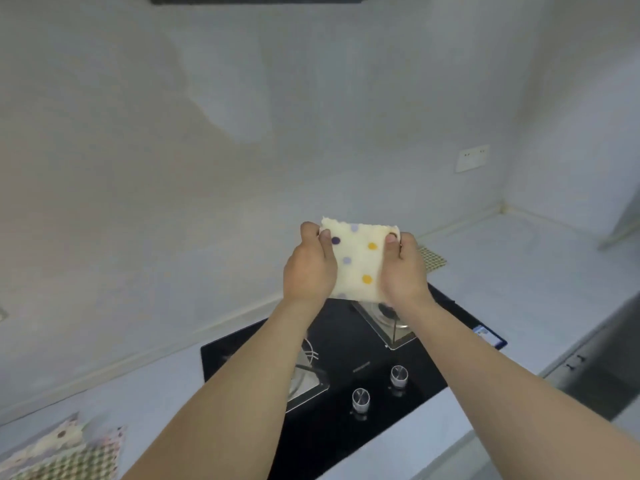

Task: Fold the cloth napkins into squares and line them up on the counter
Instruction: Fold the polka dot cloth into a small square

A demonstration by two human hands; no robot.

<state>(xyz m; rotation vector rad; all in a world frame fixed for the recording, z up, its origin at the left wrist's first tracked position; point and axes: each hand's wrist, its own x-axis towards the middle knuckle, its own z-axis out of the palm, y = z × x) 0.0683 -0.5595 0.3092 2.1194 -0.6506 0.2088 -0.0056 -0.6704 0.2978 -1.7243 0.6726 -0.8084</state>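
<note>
Napkin pinched by both grips | stove below | checked cloth behind

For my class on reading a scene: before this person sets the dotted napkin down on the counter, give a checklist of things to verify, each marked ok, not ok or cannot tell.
1. Both hands hold the dotted napkin: ok; left hand and right hand pinch its sides.
2. Napkin is folded to a square: ok, roughly square.
3. Layers line up: cannot tell, only the front shows.
4. Napkin clear of the stove: not ok; it hangs above the burner.
5. Burner is off: cannot tell; no flame shows.
6. Row to join: ok; a checked napkin lies on the counter behind the right hand.
</note>
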